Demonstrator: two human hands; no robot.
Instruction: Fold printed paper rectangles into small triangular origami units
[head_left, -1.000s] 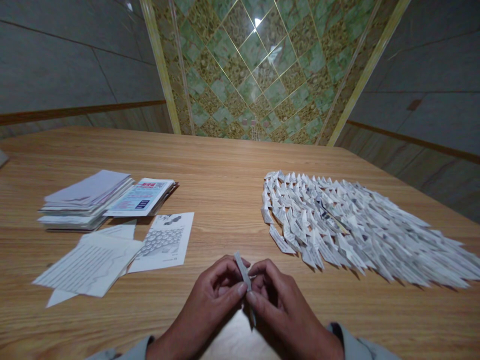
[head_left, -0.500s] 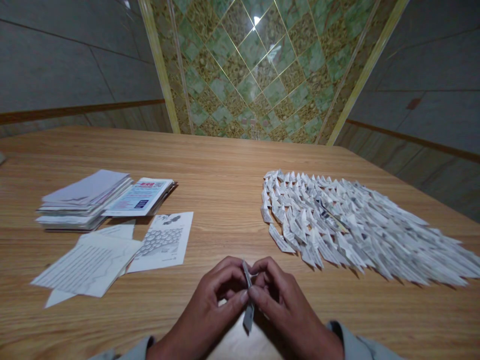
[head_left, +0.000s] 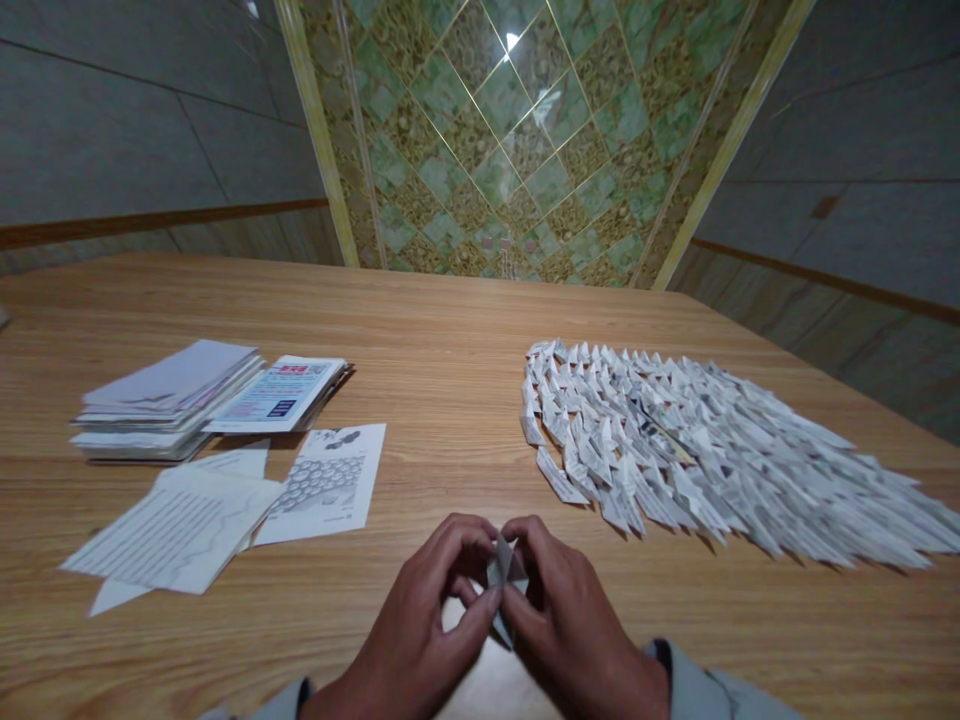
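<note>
A small folded paper boat (head_left: 504, 568) is held between both hands, low in the middle of the view. Its sides are spread, and a pointed peak stands up in the centre. My left hand (head_left: 431, 600) pinches it from the left with thumb and fingers. From the other side, my right hand (head_left: 566, 605) grips it the same way, the thumbs nearly meeting at its near side. Fingers cover parts of the paper. To the right lie many similar folded paper boats (head_left: 675, 440), packed closely in rows.
On the left are a stack of paper sheets (head_left: 161, 390) and a printed leaflet pile (head_left: 281, 390) leaning against it. Loose lined sheets (head_left: 180, 530) and a picture sheet (head_left: 330, 480) lie in front. The wooden table (head_left: 442, 350) reaches a tiled wall (head_left: 510, 150).
Half a second ago the folded paper was a narrow, flat strip seen edge-on. Now it is opened out into a boat shape between my fingers. Both hands remain in nearly the same place.
</note>
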